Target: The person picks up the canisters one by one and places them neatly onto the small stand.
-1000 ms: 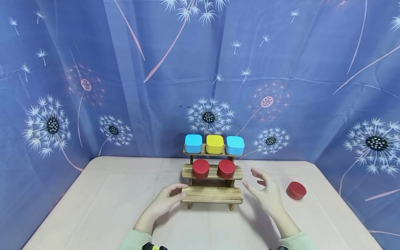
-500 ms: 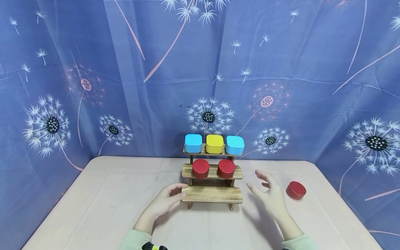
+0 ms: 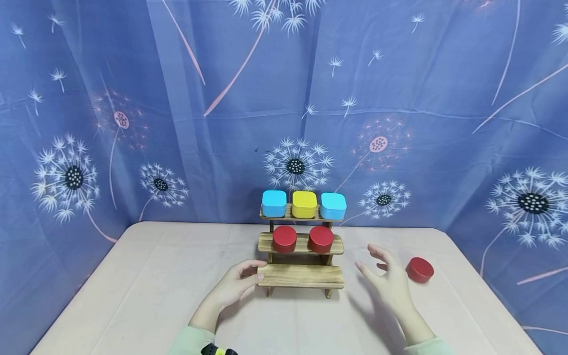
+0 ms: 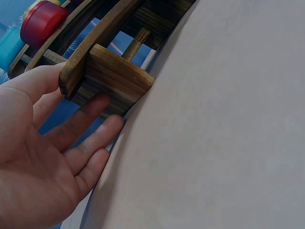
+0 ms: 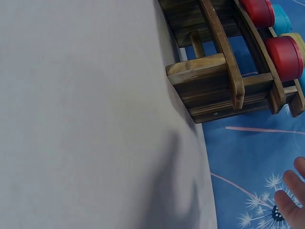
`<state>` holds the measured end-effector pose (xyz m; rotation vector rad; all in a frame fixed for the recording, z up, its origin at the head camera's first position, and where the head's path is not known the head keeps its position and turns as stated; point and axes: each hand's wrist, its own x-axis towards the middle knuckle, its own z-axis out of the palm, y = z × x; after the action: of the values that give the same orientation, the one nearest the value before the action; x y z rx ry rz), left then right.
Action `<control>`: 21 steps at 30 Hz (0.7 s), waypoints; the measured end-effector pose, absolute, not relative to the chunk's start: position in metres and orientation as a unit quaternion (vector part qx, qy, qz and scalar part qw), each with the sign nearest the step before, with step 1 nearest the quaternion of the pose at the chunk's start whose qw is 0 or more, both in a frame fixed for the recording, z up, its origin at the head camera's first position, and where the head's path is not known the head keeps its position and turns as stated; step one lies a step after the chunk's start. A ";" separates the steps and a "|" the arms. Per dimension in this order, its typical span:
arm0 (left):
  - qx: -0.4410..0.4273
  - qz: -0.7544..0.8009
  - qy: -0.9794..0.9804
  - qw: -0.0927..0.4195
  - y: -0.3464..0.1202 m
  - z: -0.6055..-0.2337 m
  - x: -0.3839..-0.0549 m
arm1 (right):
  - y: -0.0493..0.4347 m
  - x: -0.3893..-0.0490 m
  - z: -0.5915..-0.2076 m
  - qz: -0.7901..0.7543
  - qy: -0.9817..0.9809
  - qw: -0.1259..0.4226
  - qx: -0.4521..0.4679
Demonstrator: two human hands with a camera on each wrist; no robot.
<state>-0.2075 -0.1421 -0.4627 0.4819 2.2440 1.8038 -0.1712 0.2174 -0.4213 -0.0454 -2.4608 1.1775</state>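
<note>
A three-tier wooden display stand stands mid-table. My left hand holds the left end of its bottom tier between thumb and index finger; in the left wrist view the other fingers extend loosely below the tier. My right hand hangs over the table right of the stand, fingers spread and slightly bent, holding nothing. Just beyond it lies a round red tin on the table. Two similar red tins, the left one and the right one, sit on the middle tier.
On the top tier stand a blue rounded-square tin, a yellow one and another blue one. A pale cloth covers the table. Blue dandelion-print curtains close off the back and sides.
My right hand has drifted right, away from the stand and closer to the loose red tin. The left hand stays at the bottom tier, and the tins have not moved.
</note>
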 end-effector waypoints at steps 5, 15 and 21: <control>0.160 0.609 0.769 0.111 -0.142 -0.464 -0.208 | 0.221 -0.168 -0.422 0.419 -0.886 0.195 -0.039; 0.151 0.608 0.771 0.113 -0.141 -0.467 -0.209 | 0.225 -0.165 -0.424 0.431 -0.875 0.216 -0.050; 0.158 0.610 0.768 0.111 -0.142 -0.468 -0.210 | 0.226 -0.165 -0.426 0.433 -0.870 0.232 -0.050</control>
<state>-0.2099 -0.1417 -0.4675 0.4639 2.2579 1.7927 -0.1651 0.2262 -0.4258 -0.1388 -2.3899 1.1893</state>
